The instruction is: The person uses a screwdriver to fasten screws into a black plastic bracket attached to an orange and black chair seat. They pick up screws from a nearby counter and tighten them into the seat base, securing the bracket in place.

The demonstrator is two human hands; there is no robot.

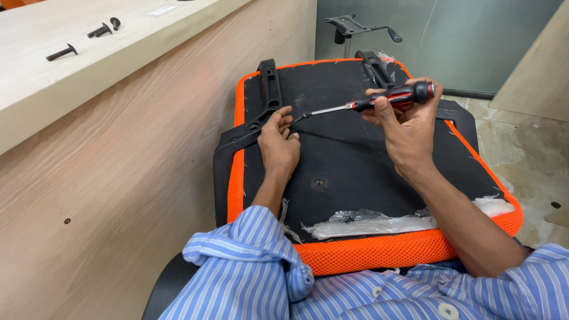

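We look down on an upturned chair seat (pixel 355 154), black underneath and edged in orange mesh, resting across a lap in blue striped sleeves. The right hand (pixel 403 127) is clenched around the red-and-black handle of a screwdriver (pixel 379 101), its thin shaft pointing left toward the seat's upper middle. The left hand (pixel 278 139) presses its fingertips (pixel 287 117) to the black fabric right at the tool's tip, beside the left armrest bracket (pixel 268 98); whether those fingers pinch a screw we cannot tell, as the spot is too small to read.

As we judge it, the work sits somewhere in its early or middle stretch. Two black brackets already lie along the seat's left and right sides, the right one (pixel 376 68) partly hidden behind the screwdriver hand. One screw hole (pixel 319 184) lower on the seat shows what looks like a fastener in place. Yet three black bolts (pixel 62 53) (pixel 99 30) (pixel 115 22) lie unused on the pale wooden surface (pixel 35 89) to the left, well apart from the seat. A black metal seat mechanism on its post (pixel 355 26) stands off near the glass wall beyond, unattached. Torn clear plastic wrap (pixel 367 222) clings to the seat's near edge.
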